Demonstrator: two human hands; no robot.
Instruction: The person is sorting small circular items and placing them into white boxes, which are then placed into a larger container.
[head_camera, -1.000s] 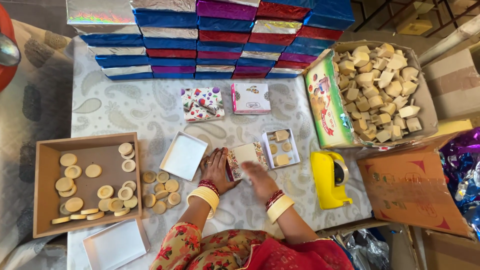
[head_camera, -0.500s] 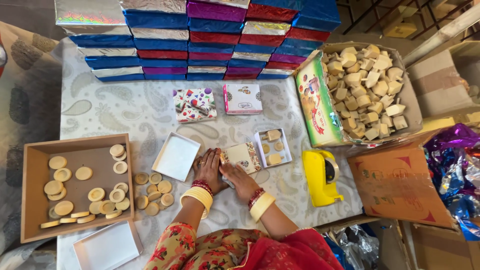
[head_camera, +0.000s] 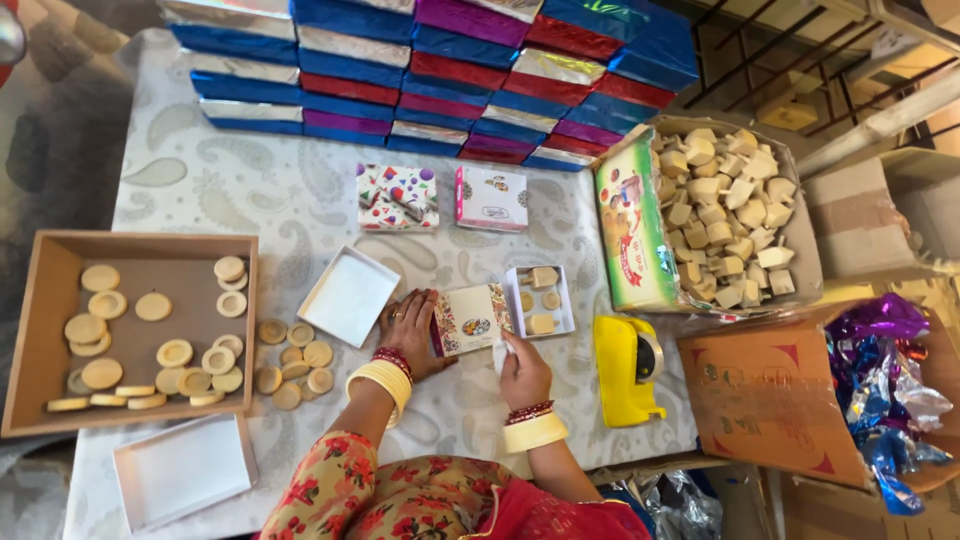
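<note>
My left hand (head_camera: 409, 328) rests on the left edge of a small printed box lid (head_camera: 471, 318) lying on the patterned tablecloth. My right hand (head_camera: 521, 366) grips the lid's lower right corner with its fingers. Just right of the lid stands a small open white box (head_camera: 540, 300) with a few cream sweets inside. An empty white box tray (head_camera: 349, 295) lies left of my left hand. Both wrists wear yellow and red bangles.
A brown tray (head_camera: 40, 340) of round biscuits lies at left, with loose biscuits (head_camera: 293, 360) beside it. Two closed printed boxes (head_camera: 444, 197) sit behind. Stacked shiny boxes (head_camera: 420, 70) line the back. A carton of cream cubes (head_camera: 720, 215), a yellow tape dispenser (head_camera: 627, 368) and another white tray (head_camera: 183, 468) surround them.
Both hands have stayed on the printed lid; my right hand has slid to its lower right corner. The camera has shifted slightly left.
</note>
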